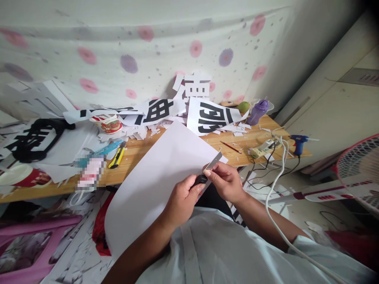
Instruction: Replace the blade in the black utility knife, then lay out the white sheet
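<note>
My left hand (182,199) is closed around a small black tool (201,180) just in front of my body. My right hand (225,179) pinches a narrow grey metal strip (216,159) close to it, and the two hands nearly meet. Where the strip passes behind my fingers, its link to the black tool is hidden. A large white sheet (160,165) lies under and beyond my hands, partly on the wooden table (142,146), its near part hanging over the edge toward the lower left.
Printed character sheets (210,118), a yellow cutter (117,155), a pencil (231,147), a paper bowl (106,124) and paper scraps lie on the table. At right are a power strip (262,148), a blue glue gun (299,144), a white cable (268,201) and a racket (359,173).
</note>
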`<act>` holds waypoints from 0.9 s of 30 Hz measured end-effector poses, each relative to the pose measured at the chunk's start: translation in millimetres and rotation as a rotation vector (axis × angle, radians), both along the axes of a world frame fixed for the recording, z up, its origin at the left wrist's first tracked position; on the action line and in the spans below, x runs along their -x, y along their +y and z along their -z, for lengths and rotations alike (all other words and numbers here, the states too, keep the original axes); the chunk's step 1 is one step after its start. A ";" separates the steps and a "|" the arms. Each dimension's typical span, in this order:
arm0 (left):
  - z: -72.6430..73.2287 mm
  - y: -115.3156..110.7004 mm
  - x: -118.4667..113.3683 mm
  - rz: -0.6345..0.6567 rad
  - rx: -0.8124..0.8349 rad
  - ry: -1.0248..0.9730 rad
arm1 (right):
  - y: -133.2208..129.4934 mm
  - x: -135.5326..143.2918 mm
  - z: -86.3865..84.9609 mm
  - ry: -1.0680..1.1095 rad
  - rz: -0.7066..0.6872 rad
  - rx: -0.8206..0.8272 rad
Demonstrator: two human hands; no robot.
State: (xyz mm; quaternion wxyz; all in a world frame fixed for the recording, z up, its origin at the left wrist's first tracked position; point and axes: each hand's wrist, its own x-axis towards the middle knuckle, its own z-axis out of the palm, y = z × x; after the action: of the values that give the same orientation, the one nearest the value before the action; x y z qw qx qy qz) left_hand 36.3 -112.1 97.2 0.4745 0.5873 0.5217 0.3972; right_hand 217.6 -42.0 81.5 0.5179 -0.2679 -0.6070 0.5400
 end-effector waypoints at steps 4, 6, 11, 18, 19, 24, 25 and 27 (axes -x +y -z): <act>1.4 0.3 1.0 -0.005 -0.001 -0.012 | -3.8 2.2 1.3 0.016 0.058 0.012; 2.1 0.5 1.2 -0.008 0.002 -0.024 | -4.3 3.2 0.6 0.034 0.055 0.050; 1.5 0.8 0.3 -0.022 -0.012 -0.014 | -4.0 7.5 -1.1 0.118 0.045 0.145; 2.9 2.2 -0.7 -0.070 -0.108 0.099 | -3.8 14.3 1.5 0.186 0.016 0.238; 3.8 2.2 -0.8 -0.077 -0.119 0.111 | -3.8 15.1 2.1 0.192 0.016 0.250; 6.6 1.6 -0.2 -0.071 -0.129 0.120 | -7.3 15.8 1.0 0.174 0.054 0.219; 6.5 1.3 0.0 -0.063 -0.118 0.112 | -8.7 15.2 0.4 0.146 0.076 0.184; 6.1 0.9 0.1 -0.046 -0.094 0.094 | -11.3 13.9 -0.4 0.084 0.130 0.107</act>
State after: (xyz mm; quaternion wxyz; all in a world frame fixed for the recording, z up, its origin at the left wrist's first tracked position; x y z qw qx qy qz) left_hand 36.2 -111.2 91.1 0.4121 0.6147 0.5376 0.4042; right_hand 203.7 -53.4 81.9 0.5618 -0.3112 -0.5364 0.5476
